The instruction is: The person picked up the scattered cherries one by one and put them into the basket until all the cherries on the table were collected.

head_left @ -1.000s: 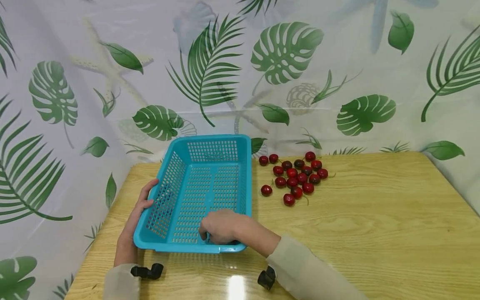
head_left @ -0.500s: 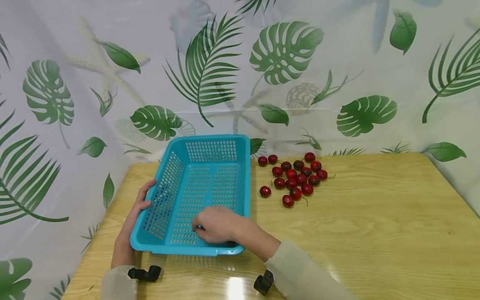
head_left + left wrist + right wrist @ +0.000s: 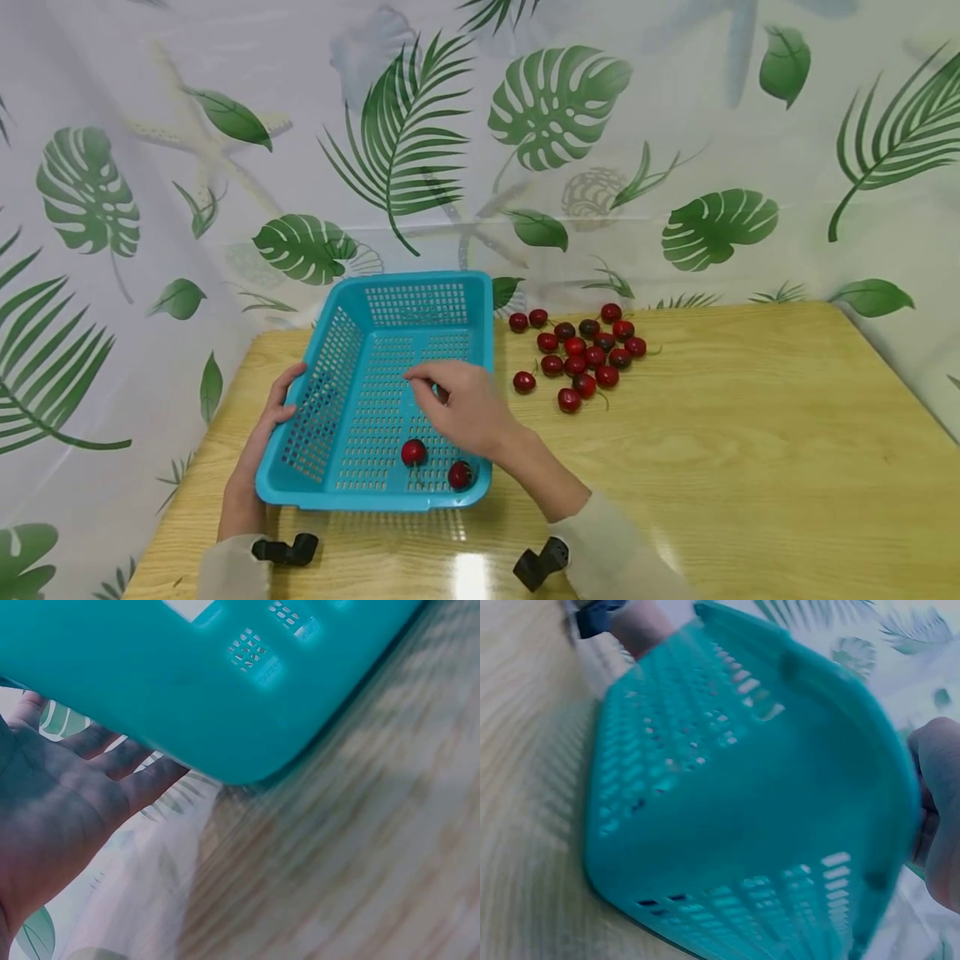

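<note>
A blue plastic basket (image 3: 375, 375) with slotted walls stands on the wooden table, seen in the head view. Inside its near right corner lie two dark red cherries, one (image 3: 413, 452) left of the other (image 3: 460, 475). My left hand (image 3: 264, 442) rests against the basket's left rim. The left wrist view shows its palm (image 3: 60, 795) flat, fingers straight along the basket's outside. My right hand (image 3: 468, 408) hovers over the right part of the basket, thumb and index finger extended. Nothing shows at its fingertips; the other fingers are mostly hidden.
Several cherries (image 3: 574, 365), some with stems, lie in a loose group right of the basket, toward the table's back edge. A leaf-printed cloth (image 3: 547, 108) hangs behind the table (image 3: 720, 442). Each wrist carries a black mount.
My right hand has risen from the basket's near right corner and moved away from me, uncovering two cherries there. My left hand stays at the rim. The view has shifted slightly.
</note>
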Demonstrator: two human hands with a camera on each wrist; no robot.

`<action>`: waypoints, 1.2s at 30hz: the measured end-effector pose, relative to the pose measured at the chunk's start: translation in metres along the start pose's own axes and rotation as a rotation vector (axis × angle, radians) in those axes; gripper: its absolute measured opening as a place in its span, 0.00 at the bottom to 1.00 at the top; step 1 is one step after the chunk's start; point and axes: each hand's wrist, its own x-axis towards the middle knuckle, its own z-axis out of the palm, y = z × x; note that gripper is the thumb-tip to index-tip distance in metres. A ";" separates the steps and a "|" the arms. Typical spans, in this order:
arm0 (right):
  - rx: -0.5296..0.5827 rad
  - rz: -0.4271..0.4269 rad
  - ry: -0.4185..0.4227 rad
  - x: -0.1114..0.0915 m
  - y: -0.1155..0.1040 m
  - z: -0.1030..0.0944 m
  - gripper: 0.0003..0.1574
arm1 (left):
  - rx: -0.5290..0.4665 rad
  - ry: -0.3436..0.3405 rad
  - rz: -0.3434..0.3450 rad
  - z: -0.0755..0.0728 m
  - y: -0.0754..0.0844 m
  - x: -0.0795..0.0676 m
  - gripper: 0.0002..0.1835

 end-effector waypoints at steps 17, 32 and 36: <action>-0.039 0.548 0.111 -0.043 0.040 -0.085 0.13 | -0.024 0.025 -0.085 0.006 0.003 0.000 0.33; -0.305 0.824 -0.088 -0.079 0.080 -0.148 0.23 | -0.058 0.036 -0.186 0.008 0.007 -0.004 0.32; -0.336 0.839 -0.110 -0.082 0.086 -0.154 0.24 | -0.058 0.050 -0.217 0.010 0.009 -0.003 0.33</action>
